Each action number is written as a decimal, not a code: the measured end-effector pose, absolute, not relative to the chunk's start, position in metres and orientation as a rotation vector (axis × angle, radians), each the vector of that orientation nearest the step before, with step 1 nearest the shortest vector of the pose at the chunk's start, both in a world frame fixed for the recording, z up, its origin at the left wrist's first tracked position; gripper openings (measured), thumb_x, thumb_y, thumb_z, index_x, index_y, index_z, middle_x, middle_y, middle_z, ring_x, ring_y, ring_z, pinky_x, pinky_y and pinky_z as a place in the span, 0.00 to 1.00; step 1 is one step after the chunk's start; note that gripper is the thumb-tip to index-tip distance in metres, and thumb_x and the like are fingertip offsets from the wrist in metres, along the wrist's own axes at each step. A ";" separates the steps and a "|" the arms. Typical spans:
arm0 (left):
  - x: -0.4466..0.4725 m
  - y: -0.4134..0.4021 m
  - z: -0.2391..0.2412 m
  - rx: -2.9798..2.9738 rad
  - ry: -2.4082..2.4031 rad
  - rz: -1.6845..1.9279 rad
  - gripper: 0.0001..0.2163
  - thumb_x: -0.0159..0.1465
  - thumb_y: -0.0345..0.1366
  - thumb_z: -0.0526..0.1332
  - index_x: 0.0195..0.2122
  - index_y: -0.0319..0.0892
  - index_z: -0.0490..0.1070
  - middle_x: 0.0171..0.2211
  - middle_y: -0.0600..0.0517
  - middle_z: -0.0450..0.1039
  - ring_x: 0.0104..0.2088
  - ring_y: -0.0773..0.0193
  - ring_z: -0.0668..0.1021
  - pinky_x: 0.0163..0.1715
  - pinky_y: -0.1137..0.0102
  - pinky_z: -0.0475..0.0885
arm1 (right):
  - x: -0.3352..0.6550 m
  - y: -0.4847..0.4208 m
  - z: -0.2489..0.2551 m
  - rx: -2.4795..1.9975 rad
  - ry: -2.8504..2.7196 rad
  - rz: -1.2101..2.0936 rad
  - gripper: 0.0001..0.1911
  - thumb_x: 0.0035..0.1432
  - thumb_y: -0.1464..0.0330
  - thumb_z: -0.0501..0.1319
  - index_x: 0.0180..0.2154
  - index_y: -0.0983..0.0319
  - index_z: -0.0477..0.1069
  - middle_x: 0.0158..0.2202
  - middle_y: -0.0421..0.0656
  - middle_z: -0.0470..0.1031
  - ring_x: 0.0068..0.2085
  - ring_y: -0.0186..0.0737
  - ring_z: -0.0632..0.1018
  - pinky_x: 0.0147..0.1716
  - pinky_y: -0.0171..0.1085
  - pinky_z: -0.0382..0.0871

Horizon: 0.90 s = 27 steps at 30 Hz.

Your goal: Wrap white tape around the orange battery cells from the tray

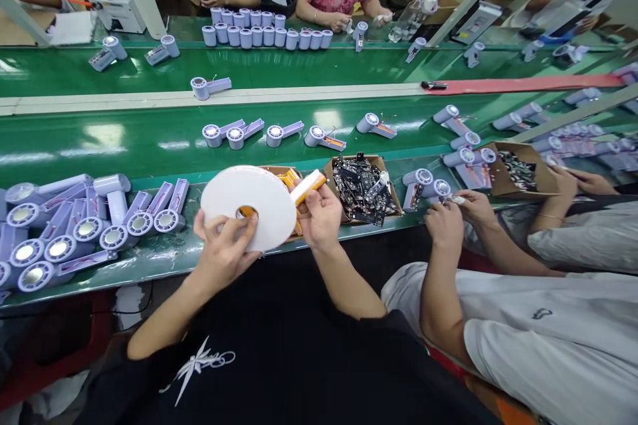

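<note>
My left hand grips a large white roll of tape, its fingers at the centre hole. In my right hand is an orange battery with a white strip along its upper face, pinched between thumb and fingers. The battery's far end meets or nearly meets the roll's right edge. Behind the roll, partly hidden, a cardboard box of orange batteries sits on the bench.
Right of my hands stands a box of black circuit boards. Several purple fan housings are heaped at left; others lie on the green conveyor. A co-worker's hands work close on my right. People sit across the line.
</note>
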<state>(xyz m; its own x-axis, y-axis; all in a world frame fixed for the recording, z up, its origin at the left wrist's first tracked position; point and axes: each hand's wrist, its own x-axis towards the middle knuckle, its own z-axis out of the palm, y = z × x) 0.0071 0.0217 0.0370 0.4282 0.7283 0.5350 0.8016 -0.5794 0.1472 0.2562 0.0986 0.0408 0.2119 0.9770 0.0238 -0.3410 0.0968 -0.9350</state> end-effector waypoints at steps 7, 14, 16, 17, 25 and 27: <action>0.016 0.034 0.049 -3.071 -1.115 -0.507 0.40 0.62 0.38 0.75 0.75 0.50 0.65 0.58 0.41 0.79 0.57 0.41 0.72 0.74 0.31 0.47 | 0.330 0.145 0.056 -0.802 -0.657 0.801 0.27 0.58 0.50 0.77 0.53 0.54 0.78 0.54 0.42 0.85 0.55 0.39 0.87 0.58 0.38 0.83; 0.026 0.158 0.099 -3.502 -0.907 0.094 0.39 0.58 0.58 0.77 0.70 0.55 0.72 0.65 0.44 0.76 0.67 0.35 0.69 0.73 0.41 0.55 | 0.329 0.102 0.036 -0.813 -0.732 0.989 0.32 0.52 0.57 0.83 0.54 0.51 0.73 0.43 0.38 0.89 0.43 0.42 0.91 0.46 0.40 0.89; 0.042 0.188 0.102 -3.676 -0.739 0.171 0.31 0.63 0.59 0.72 0.65 0.55 0.77 0.62 0.48 0.79 0.65 0.42 0.73 0.70 0.52 0.61 | 0.337 0.092 0.030 -0.822 -0.724 0.951 0.30 0.54 0.58 0.82 0.52 0.50 0.70 0.42 0.36 0.89 0.43 0.42 0.91 0.45 0.40 0.89; 0.054 0.204 0.100 -3.738 -0.718 0.165 0.27 0.67 0.59 0.68 0.62 0.55 0.79 0.60 0.49 0.81 0.63 0.47 0.76 0.67 0.57 0.65 | 0.342 0.091 0.029 -0.828 -0.726 0.936 0.29 0.55 0.58 0.82 0.50 0.50 0.69 0.42 0.36 0.89 0.42 0.42 0.91 0.44 0.39 0.89; 0.176 0.344 0.033 -2.807 -1.488 0.077 0.23 0.75 0.43 0.59 0.67 0.38 0.73 0.64 0.30 0.75 0.65 0.36 0.74 0.61 0.50 0.67 | 0.353 0.123 0.052 -0.842 -0.831 0.826 0.33 0.56 0.54 0.81 0.43 0.51 0.57 0.41 0.34 0.90 0.42 0.44 0.91 0.46 0.43 0.90; 0.184 0.364 0.024 -2.798 -1.456 0.207 0.21 0.75 0.40 0.58 0.64 0.36 0.76 0.61 0.28 0.77 0.63 0.35 0.76 0.59 0.51 0.69 | 0.355 0.127 0.061 -0.838 -0.883 0.793 0.32 0.57 0.55 0.81 0.43 0.51 0.57 0.40 0.34 0.89 0.43 0.45 0.91 0.50 0.47 0.90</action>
